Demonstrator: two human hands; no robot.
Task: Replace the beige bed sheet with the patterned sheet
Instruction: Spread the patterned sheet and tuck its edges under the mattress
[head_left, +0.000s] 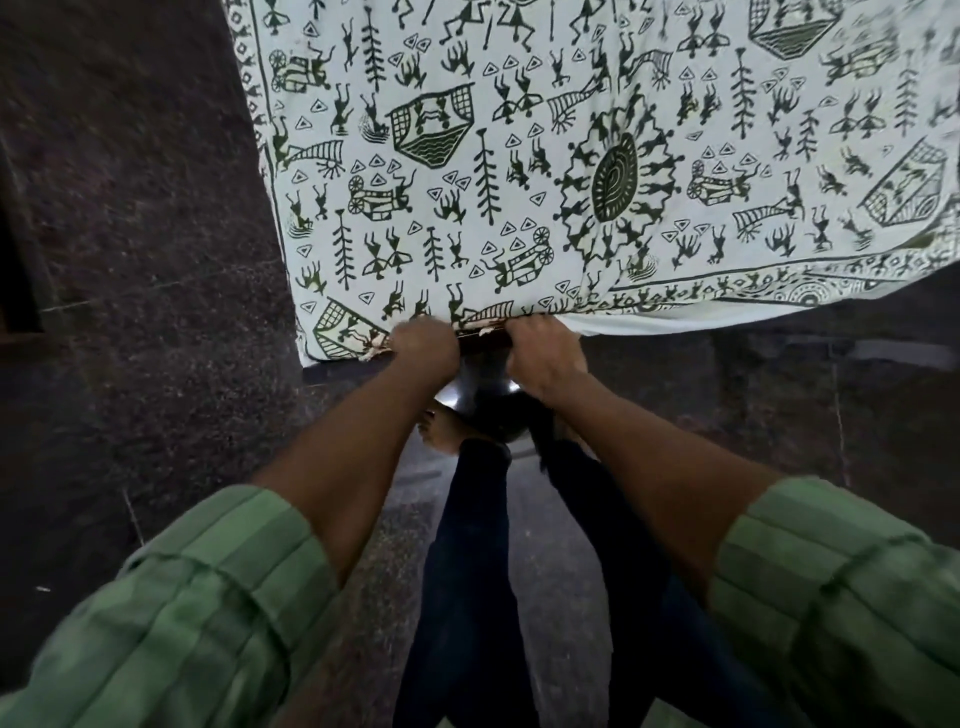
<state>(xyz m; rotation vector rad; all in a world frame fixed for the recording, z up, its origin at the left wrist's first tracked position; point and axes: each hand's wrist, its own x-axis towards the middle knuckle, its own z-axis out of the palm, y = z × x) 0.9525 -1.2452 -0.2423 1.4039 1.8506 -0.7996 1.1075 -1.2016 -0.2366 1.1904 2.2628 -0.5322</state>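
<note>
Dark speckled stone flooring (130, 218) fills the left and near parts of the view, and the bed reaches away from the person, who stands at its near edge.

Both hands are at that edge, side by side with a small gap between them. The left hand (425, 344) has its fingers curled down over the hem of the patterned sheet (519, 171), gripping a bunch of cloth where the fabric puckers. The right hand (543, 353) is clamped on the same hem just to the right, knuckles up and fingers tucked under the edge. Whether the fingertips reach under a mattress cannot be told; they are hidden below the cloth.

From the hands the patterned sheet runs away and to the right, pale with dark green figures, trees and carts, and it already covers all of the bed that shows. Its bordered hem runs left to right along the near edge, and the hands hold it close to the near-left corner (332, 338), which hangs loose just left of the left hand. To the right of the right hand a strip of plain pale cloth (675, 325) shows below the border; it may be the sheet's underside or a layer beneath, and no beige sheet is clearly seen.

Judged from this, the swap is mostly done and the step in hand is tucking or pulling the near edge taut. The left hand is nearer the loose corner, so it seems the natural one to deal with it, working along the hem's left-right line.

Below the hands are dark trousers (467, 545), a bare foot (441, 431), and rolled green striped sleeves (218, 597).
</note>
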